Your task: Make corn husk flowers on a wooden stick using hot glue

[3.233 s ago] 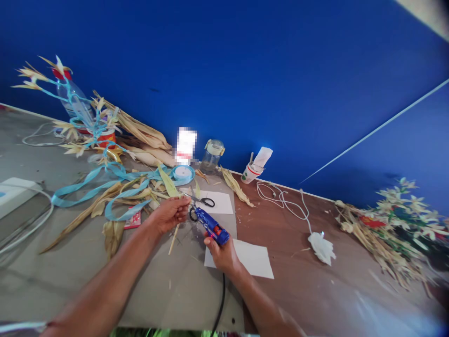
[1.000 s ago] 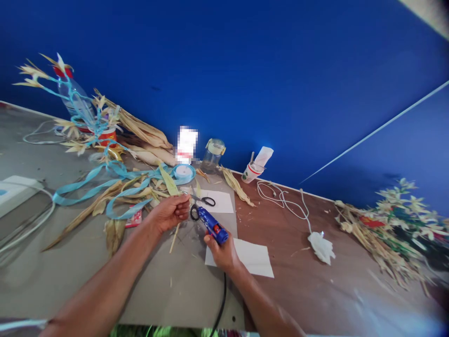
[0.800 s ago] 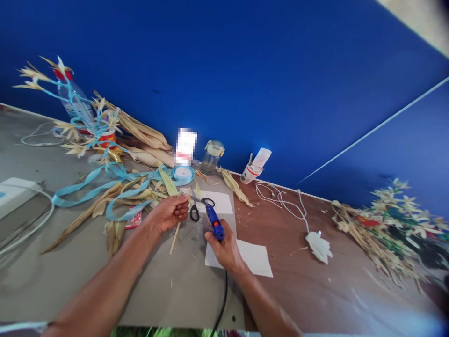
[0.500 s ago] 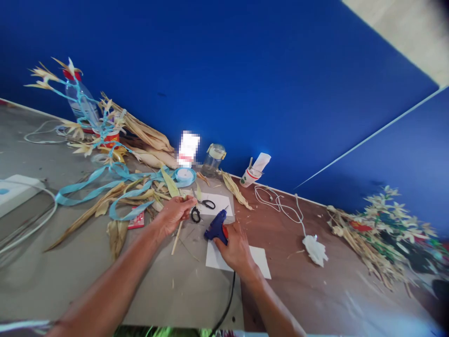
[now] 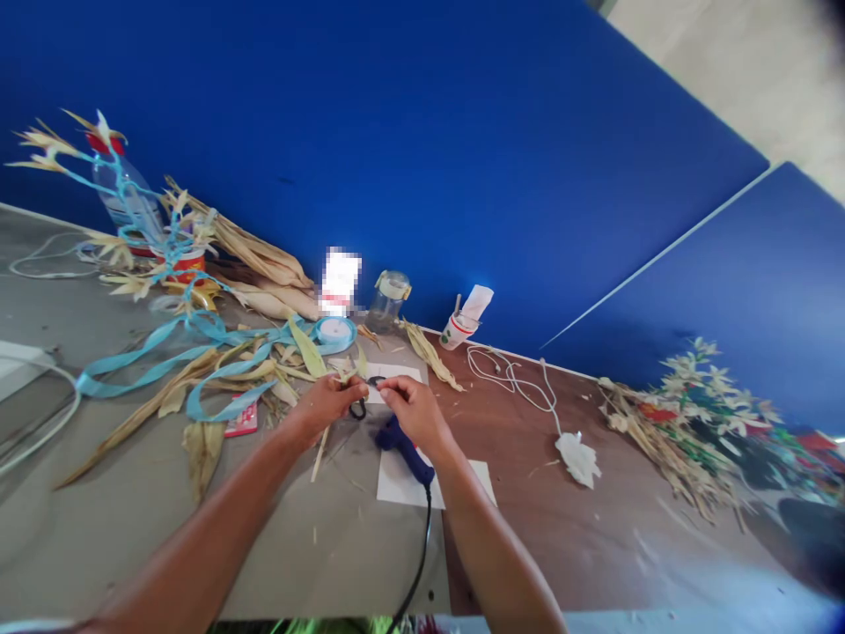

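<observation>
My left hand (image 5: pixel 326 407) is closed in a pinch over the cluttered middle of the table. What its fingertips hold is too small to make out. A thin pale stick (image 5: pixel 319 456) shows below it; I cannot tell whether it is held. My right hand (image 5: pixel 415 412) is also closed, thumb and fingertips together close to the left fingertips, and anything between them is hidden. Under my right hand lies a blue glue gun (image 5: pixel 410 453), its black cord running to the front edge. Black-handled scissors (image 5: pixel 357 409) lie behind and between my hands, partly covered.
White paper (image 5: pixel 485 480) lies under the glue gun. Light blue ribbon (image 5: pixel 142 352) and dried corn husks (image 5: pixel 204 453) spread to the left. A jar (image 5: pixel 388 299), a cup (image 5: pixel 457 330) and a white cable (image 5: pixel 508 379) stand or lie behind. Husk flowers (image 5: pixel 706 387) lie right.
My right hand has let go of the glue gun, now lying on the paper, and has moved up beside my left fingertips. My left hand stays pinched. The view has shifted slightly right.
</observation>
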`<state>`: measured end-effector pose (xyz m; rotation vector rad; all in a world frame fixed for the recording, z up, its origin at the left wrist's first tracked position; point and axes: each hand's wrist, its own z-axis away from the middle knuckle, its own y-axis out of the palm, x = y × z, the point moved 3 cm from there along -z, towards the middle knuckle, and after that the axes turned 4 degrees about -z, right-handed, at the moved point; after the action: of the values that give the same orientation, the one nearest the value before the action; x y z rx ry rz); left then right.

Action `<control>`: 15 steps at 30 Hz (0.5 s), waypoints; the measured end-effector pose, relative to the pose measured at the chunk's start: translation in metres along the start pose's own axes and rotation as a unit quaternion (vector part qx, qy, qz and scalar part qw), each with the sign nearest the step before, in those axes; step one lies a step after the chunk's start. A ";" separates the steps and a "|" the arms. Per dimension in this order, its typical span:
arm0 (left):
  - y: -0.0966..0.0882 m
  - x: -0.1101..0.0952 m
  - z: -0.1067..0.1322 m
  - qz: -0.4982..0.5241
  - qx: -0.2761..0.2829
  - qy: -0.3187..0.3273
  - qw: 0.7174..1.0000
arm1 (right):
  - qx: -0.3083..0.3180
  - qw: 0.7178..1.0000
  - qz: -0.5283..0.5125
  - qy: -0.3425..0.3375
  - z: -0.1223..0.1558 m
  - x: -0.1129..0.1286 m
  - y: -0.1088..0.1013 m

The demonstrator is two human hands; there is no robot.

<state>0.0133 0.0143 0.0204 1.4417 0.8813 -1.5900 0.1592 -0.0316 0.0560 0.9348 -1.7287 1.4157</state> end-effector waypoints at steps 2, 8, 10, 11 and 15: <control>-0.001 -0.002 0.000 -0.012 -0.010 0.001 1.000 | 0.022 0.999 -0.027 0.022 -0.009 -0.004 0.011; -0.005 -0.005 -0.001 -0.044 -0.046 0.013 0.998 | 0.030 0.996 -0.057 0.063 -0.019 -0.016 0.024; -0.005 -0.003 -0.003 -0.045 -0.052 0.008 0.998 | 0.031 0.995 -0.062 0.071 -0.021 -0.018 0.025; -0.005 -0.002 -0.004 -0.047 -0.053 0.008 0.997 | 0.036 0.994 -0.066 0.077 -0.022 -0.019 0.026; -0.006 0.002 -0.006 -0.059 -0.061 0.032 0.996 | 0.045 0.991 -0.100 0.081 -0.025 -0.024 0.032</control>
<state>0.0103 0.0225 0.0173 1.3824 1.0991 -1.5537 0.1449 -0.0003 0.0232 0.9832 -1.4203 1.4061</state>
